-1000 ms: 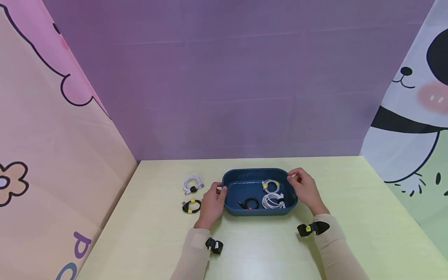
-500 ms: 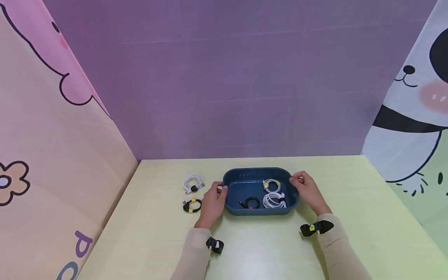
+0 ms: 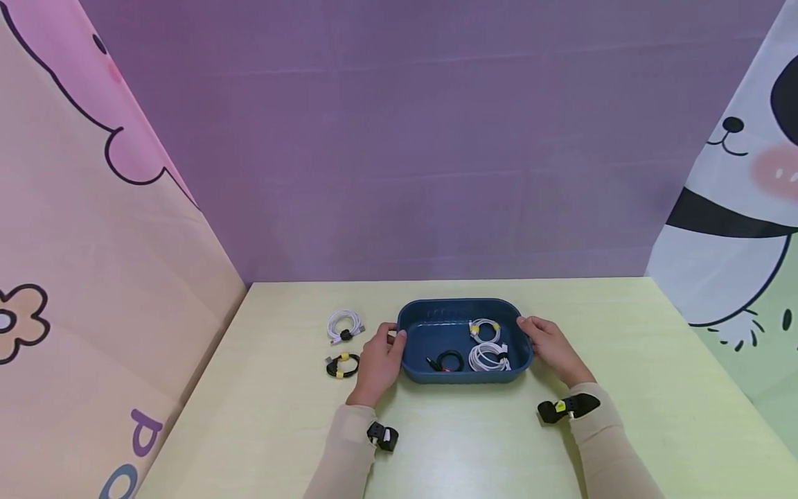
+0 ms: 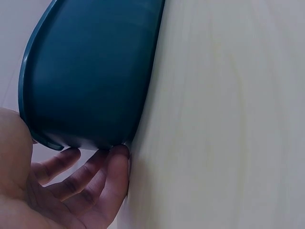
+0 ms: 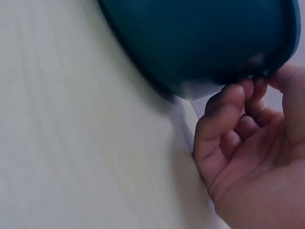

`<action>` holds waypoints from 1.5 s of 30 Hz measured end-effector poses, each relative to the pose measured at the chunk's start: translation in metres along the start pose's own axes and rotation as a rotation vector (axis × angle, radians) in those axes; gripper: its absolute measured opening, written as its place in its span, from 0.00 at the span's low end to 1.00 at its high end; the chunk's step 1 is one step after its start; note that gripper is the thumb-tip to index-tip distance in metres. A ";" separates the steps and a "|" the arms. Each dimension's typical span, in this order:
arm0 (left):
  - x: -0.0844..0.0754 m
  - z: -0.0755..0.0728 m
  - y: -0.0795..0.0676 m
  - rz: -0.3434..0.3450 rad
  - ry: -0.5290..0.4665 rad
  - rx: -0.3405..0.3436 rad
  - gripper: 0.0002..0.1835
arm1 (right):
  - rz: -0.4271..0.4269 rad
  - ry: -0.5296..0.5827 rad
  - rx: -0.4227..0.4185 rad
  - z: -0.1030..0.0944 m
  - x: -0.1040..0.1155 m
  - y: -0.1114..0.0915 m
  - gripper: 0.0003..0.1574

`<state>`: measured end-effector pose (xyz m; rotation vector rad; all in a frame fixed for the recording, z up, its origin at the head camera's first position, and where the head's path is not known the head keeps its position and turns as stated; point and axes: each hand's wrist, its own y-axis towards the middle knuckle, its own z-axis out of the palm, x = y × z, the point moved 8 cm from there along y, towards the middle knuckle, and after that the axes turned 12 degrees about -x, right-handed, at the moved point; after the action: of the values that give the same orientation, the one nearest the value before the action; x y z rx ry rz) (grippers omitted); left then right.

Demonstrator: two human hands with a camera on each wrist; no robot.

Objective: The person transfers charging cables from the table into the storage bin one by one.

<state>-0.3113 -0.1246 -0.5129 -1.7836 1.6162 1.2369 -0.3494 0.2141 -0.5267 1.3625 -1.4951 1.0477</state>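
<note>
A dark blue plastic tray (image 3: 430, 378) sits on the table between my two hands. Its left end is held by my left hand (image 3: 378, 366), thumb at the rim and fingertips on the outer wall, as the left wrist view shows. At the opposite end my right hand (image 3: 551, 348) grips the rim with its thumb, the fingers curled against the outer wall (image 5: 205, 47). Inside lie a coiled black cable (image 3: 460, 361), a white cable with yellow ties (image 3: 472, 330) and a larger white coil with a black tie (image 3: 479, 362).
Left of the tray, a white coiled cable (image 3: 345, 327) with a black tie lies on the pale table (image 3: 461, 443). Nearer me is a black coiled cable (image 3: 334, 371) with yellow ties, close beside the left hand. A purple backdrop (image 3: 436, 152) stands behind the table.
My right hand has slid a little toward me along the tray's right end, and its fingers have moved down against the outer wall. The left hand keeps its hold; the tray hardly shifts.
</note>
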 end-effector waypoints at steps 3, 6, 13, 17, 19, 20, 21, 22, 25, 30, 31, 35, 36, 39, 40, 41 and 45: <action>0.000 -0.001 -0.001 -0.005 -0.001 0.000 0.21 | 0.008 0.042 0.000 0.000 -0.003 0.002 0.25; -0.001 -0.002 -0.001 -0.008 0.003 0.002 0.21 | 0.015 0.070 0.009 0.001 -0.007 0.004 0.24; -0.001 -0.006 0.000 0.002 0.005 0.022 0.21 | 0.032 0.153 0.024 0.003 -0.007 0.003 0.20; -0.003 -0.016 0.004 0.009 0.004 -0.002 0.19 | 0.039 0.165 0.031 0.001 -0.006 0.003 0.18; -0.004 -0.024 0.007 0.018 0.021 -0.025 0.14 | 0.042 0.163 0.035 0.000 -0.007 0.003 0.17; -0.005 -0.029 0.008 0.022 0.032 -0.036 0.13 | 0.046 0.166 0.034 -0.001 -0.007 0.003 0.17; -0.005 -0.034 0.009 0.027 0.043 -0.045 0.11 | 0.049 0.166 0.033 -0.001 -0.007 0.003 0.17; -0.005 -0.039 0.010 0.032 0.056 -0.054 0.09 | 0.054 0.170 0.032 -0.002 -0.008 0.003 0.17; -0.003 -0.057 0.015 0.044 0.099 -0.082 0.08 | 0.062 0.169 0.039 -0.002 -0.008 0.003 0.19; 0.016 -0.091 0.022 0.013 0.145 -0.124 0.07 | 0.069 0.139 0.043 -0.001 -0.007 0.001 0.24; 0.021 -0.097 0.022 -0.004 0.154 -0.125 0.07 | 0.073 0.135 0.040 -0.001 -0.007 0.001 0.25; 0.037 -0.112 0.021 -0.035 0.193 -0.106 0.06 | 0.076 0.127 0.043 -0.001 -0.008 0.000 0.25; 0.040 -0.113 0.020 -0.039 0.204 -0.096 0.06 | 0.075 0.126 0.046 -0.001 -0.008 0.000 0.24; 0.045 -0.112 0.019 -0.034 0.236 -0.058 0.05 | 0.068 0.132 0.045 -0.002 -0.009 -0.001 0.24; 0.046 -0.111 0.019 -0.035 0.244 -0.046 0.05 | 0.062 0.129 0.047 -0.002 -0.009 -0.001 0.25; 0.047 -0.110 0.018 -0.039 0.249 -0.037 0.05 | 0.058 0.129 0.047 -0.002 -0.009 -0.001 0.25; 0.053 -0.104 0.017 -0.076 0.269 -0.002 0.06 | 0.047 0.131 0.053 -0.001 -0.009 -0.001 0.25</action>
<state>-0.2984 -0.2415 -0.4999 -2.0652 1.6685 0.9989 -0.3482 0.2182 -0.5349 1.2750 -1.4178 1.1913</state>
